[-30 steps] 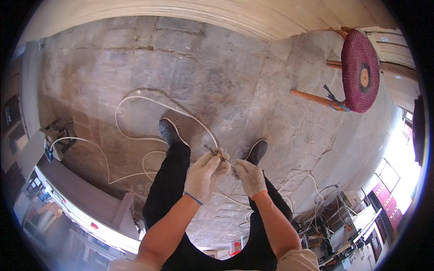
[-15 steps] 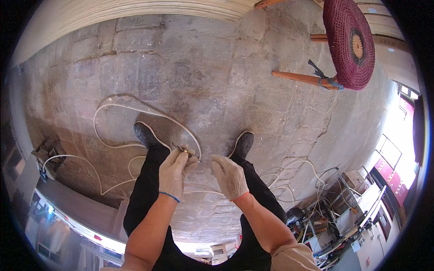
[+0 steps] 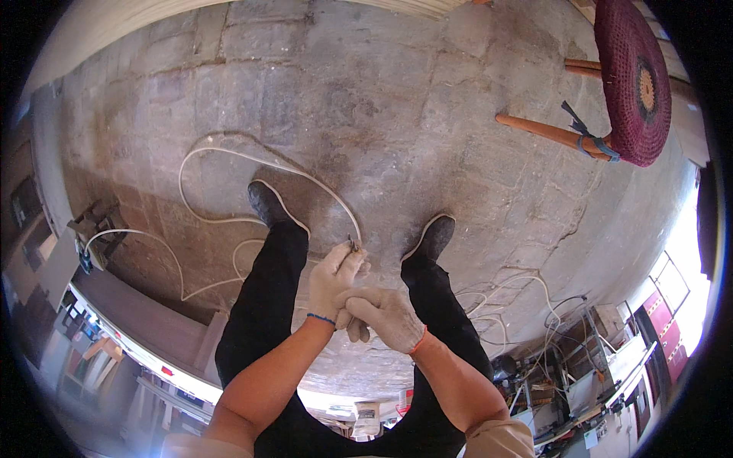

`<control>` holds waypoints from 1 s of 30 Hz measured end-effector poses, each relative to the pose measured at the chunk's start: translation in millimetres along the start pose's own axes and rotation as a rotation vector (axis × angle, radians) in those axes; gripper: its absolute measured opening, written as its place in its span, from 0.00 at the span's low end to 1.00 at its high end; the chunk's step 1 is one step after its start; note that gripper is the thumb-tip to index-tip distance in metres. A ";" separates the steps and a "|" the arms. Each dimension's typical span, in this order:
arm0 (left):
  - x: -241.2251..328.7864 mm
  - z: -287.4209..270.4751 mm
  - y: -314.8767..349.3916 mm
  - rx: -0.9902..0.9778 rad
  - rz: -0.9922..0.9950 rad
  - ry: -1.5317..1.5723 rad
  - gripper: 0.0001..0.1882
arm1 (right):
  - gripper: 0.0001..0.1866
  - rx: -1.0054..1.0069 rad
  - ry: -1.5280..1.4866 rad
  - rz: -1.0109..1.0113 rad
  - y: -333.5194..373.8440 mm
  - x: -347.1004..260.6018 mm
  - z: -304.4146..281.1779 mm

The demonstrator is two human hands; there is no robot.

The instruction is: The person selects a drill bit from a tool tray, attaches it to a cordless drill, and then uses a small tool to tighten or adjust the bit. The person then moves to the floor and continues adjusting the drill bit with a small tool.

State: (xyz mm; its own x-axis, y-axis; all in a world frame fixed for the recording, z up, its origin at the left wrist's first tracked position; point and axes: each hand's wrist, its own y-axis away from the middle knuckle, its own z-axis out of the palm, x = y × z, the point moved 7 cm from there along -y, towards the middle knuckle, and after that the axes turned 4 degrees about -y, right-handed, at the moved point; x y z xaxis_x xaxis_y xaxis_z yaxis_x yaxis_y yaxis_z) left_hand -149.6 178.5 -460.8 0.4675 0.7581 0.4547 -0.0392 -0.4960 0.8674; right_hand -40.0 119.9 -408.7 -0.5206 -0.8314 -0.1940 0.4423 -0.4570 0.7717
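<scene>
My left hand (image 3: 330,279), in a pale knit work glove with a blue cuff edge, is closed around a small metal fitting (image 3: 354,245). Its exact kind is mostly hidden by the fingers. A whitish hose (image 3: 336,197) runs down to the fitting from the floor. My right hand (image 3: 383,314), gloved alike with an orange cuff edge, lies against the heel of the left one. Its thumb and curled fingers close on the left glove (image 3: 324,299) near the wrist.
The hose loops over the worn stone floor (image 3: 366,114) around my left boot (image 3: 267,202). A stool (image 3: 637,84) with a maroon crocheted cover stands at far right. Stacked pale boards (image 3: 153,30) line the far edge. Cluttered equipment (image 3: 550,382) stands at lower right.
My right hand has come across from beside the left hand to its wrist and closed there. Everything else on the floor has shifted rightward in the picture as the view turned.
</scene>
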 end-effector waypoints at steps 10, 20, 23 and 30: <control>-10.9 -13.6 -4.7 0.084 0.136 -0.146 0.16 | 0.18 -0.173 0.086 0.142 -0.9 12.9 18.0; 17.3 -5.6 7.4 0.069 0.325 -0.419 0.17 | 0.18 -0.192 0.034 0.211 9.2 1.5 23.1; 5.8 4.0 8.7 0.034 0.414 -0.527 0.16 | 0.18 -0.009 0.030 0.121 5.2 -6.9 -5.7; 12.8 0.9 3.0 -0.021 0.320 -0.568 0.17 | 0.17 0.009 0.019 0.080 -4.2 -10.7 -8.1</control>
State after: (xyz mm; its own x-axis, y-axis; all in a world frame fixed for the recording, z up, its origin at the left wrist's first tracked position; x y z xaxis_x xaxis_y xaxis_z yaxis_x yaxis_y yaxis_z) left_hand -143.0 186.3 -452.5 0.8235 0.2296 0.5188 -0.2687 -0.6475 0.7131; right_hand -30.4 128.1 -414.8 -0.4698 -0.8711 -0.1433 0.4753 -0.3864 0.7904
